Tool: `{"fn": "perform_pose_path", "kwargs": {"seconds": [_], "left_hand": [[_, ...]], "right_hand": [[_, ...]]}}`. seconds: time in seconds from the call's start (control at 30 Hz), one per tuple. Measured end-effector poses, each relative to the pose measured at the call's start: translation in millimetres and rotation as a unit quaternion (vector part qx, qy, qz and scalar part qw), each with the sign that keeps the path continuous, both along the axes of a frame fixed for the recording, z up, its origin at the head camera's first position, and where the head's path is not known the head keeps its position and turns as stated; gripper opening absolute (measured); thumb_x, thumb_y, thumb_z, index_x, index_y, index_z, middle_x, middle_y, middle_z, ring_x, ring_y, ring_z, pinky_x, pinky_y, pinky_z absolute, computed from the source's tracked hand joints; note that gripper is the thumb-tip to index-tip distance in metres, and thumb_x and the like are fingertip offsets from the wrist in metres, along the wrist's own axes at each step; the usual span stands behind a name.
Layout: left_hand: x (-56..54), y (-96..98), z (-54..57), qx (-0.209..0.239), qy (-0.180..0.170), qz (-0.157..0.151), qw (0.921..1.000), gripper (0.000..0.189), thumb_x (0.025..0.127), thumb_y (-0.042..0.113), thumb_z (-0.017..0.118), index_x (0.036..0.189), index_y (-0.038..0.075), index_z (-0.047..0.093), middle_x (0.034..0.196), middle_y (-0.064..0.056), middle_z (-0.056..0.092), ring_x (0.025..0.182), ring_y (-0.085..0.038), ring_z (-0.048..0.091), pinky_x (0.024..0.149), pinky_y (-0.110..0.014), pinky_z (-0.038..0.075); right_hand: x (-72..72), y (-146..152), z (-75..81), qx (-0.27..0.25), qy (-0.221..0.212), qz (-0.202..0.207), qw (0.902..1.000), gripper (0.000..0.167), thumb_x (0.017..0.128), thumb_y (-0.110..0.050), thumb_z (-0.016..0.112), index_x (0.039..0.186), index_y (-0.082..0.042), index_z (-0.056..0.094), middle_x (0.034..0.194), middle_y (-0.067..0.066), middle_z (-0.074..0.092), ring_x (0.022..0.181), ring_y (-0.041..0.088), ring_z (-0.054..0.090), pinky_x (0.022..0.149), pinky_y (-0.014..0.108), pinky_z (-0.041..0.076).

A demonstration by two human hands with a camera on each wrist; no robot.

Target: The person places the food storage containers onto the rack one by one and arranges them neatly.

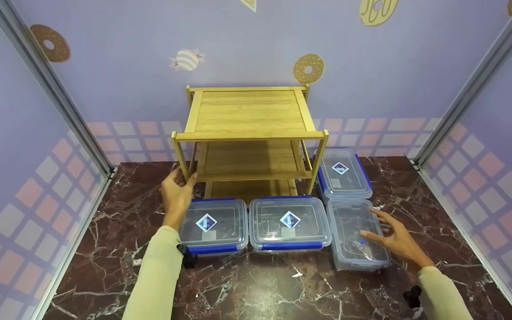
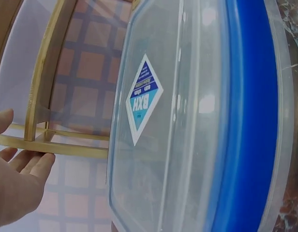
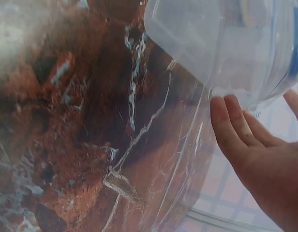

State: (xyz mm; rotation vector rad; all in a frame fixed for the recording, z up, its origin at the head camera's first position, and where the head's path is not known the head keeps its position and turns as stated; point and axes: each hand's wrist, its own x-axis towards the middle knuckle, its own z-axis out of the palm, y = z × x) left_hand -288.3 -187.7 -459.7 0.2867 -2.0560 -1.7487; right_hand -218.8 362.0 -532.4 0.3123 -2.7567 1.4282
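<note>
In the head view my left hand [image 1: 178,191] is at the front left leg [image 1: 180,155] of a wooden shelf [image 1: 249,111]. The left wrist view shows that leg [image 2: 76,149] passing between thumb and fingers. Below this hand lies a clear food container [image 1: 226,222] with blue clips and a diamond-shaped BXH label [image 2: 144,99]. My right hand [image 1: 396,238] is spread at the right side of another clear container [image 1: 349,222]. In the right wrist view its straight fingers [image 3: 230,121] are at that container's [image 3: 197,43] lower edge, thumb apart from them.
A blue-clipped container [image 1: 289,222] lies in the middle, before the shelf. Another container [image 1: 342,173] sits at the back right, beside the shelf's right legs. Dark marble-patterned floor [image 1: 260,284] spreads in front. Patterned walls [image 1: 256,49] enclose the back and both sides.
</note>
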Motion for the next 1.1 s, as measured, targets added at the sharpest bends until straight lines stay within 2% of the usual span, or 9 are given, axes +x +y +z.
{"fn": "perform_pose_path", "kwargs": {"seconds": [0.17, 0.37, 0.5, 0.7, 0.87, 0.97, 1.1], "left_hand": [[-4.7, 2.6, -2.1, -0.033, -0.026, 0.024, 0.9988, 0.035, 0.095, 0.009, 0.071, 0.127, -0.005, 0.065, 0.121, -0.025, 0.068, 0.112, -0.035, 0.066, 0.097, -0.043, 0.051], [-7.0, 2.3, -3.5, -0.079, -0.056, 0.053, 0.9939, 0.025, 0.093, 0.017, 0.075, 0.111, 0.000, 0.073, 0.110, -0.020, 0.073, 0.105, -0.034, 0.064, 0.097, -0.046, 0.046], [-8.8, 2.2, -4.9, -0.076, -0.059, 0.062, 0.9935, 0.021, 0.096, 0.015, 0.070, 0.109, -0.001, 0.074, 0.109, -0.022, 0.073, 0.105, -0.035, 0.064, 0.097, -0.047, 0.045], [-11.7, 1.2, -5.7, -0.080, -0.059, 0.062, 0.9931, 0.022, 0.097, 0.015, 0.067, 0.108, -0.002, 0.075, 0.107, -0.022, 0.073, 0.103, -0.035, 0.065, 0.096, -0.046, 0.046], [-13.4, 0.4, -3.2, -0.086, -0.067, 0.049, 0.9929, 0.023, 0.097, 0.016, 0.067, 0.111, -0.002, 0.074, 0.107, -0.020, 0.074, 0.100, -0.032, 0.065, 0.095, -0.044, 0.047], [-14.0, -0.5, -1.7, -0.086, -0.071, 0.039, 0.9930, 0.023, 0.097, 0.015, 0.067, 0.112, -0.002, 0.074, 0.106, -0.020, 0.074, 0.097, -0.031, 0.065, 0.091, -0.042, 0.049], [-14.0, -1.1, -1.7, -0.093, -0.072, 0.032, 0.9925, 0.023, 0.098, 0.014, 0.066, 0.113, -0.002, 0.074, 0.104, -0.020, 0.074, 0.091, -0.028, 0.065, 0.085, -0.038, 0.050]], "right_hand": [[-3.7, 4.1, -1.1, 0.011, -0.036, 0.034, 0.9987, 0.068, 0.095, -0.028, 0.073, 0.154, -0.014, 0.043, 0.157, 0.022, 0.036, 0.135, 0.055, 0.037, 0.102, 0.074, 0.033], [-7.2, 9.3, -0.5, 0.012, -0.060, 0.051, 0.9969, 0.065, 0.096, -0.028, 0.071, 0.154, -0.015, 0.043, 0.158, 0.018, 0.038, 0.132, 0.050, 0.039, 0.097, 0.073, 0.037], [-9.1, 13.9, -0.6, 0.009, -0.072, 0.056, 0.9958, 0.064, 0.097, -0.027, 0.070, 0.154, -0.016, 0.043, 0.157, 0.017, 0.039, 0.130, 0.046, 0.041, 0.096, 0.071, 0.039], [-11.9, 20.1, -1.1, 0.006, -0.074, 0.067, 0.9950, 0.062, 0.098, -0.025, 0.067, 0.154, -0.015, 0.043, 0.158, 0.018, 0.036, 0.128, 0.048, 0.043, 0.093, 0.065, 0.044], [-12.8, 23.9, -1.5, -0.041, -0.113, 0.071, 0.9902, 0.063, 0.099, -0.022, 0.067, 0.155, -0.014, 0.040, 0.158, 0.021, 0.032, 0.126, 0.049, 0.044, 0.089, 0.054, 0.050], [-12.2, 26.0, -2.8, -0.066, -0.133, 0.069, 0.9866, 0.064, 0.099, -0.020, 0.066, 0.156, -0.014, 0.038, 0.158, 0.023, 0.030, 0.126, 0.049, 0.044, 0.089, 0.055, 0.050], [-10.3, 29.2, -6.5, -0.094, -0.157, 0.069, 0.9805, 0.065, 0.100, -0.021, 0.065, 0.158, -0.016, 0.035, 0.162, 0.020, 0.022, 0.127, 0.044, 0.043, 0.096, 0.063, 0.045]]}}
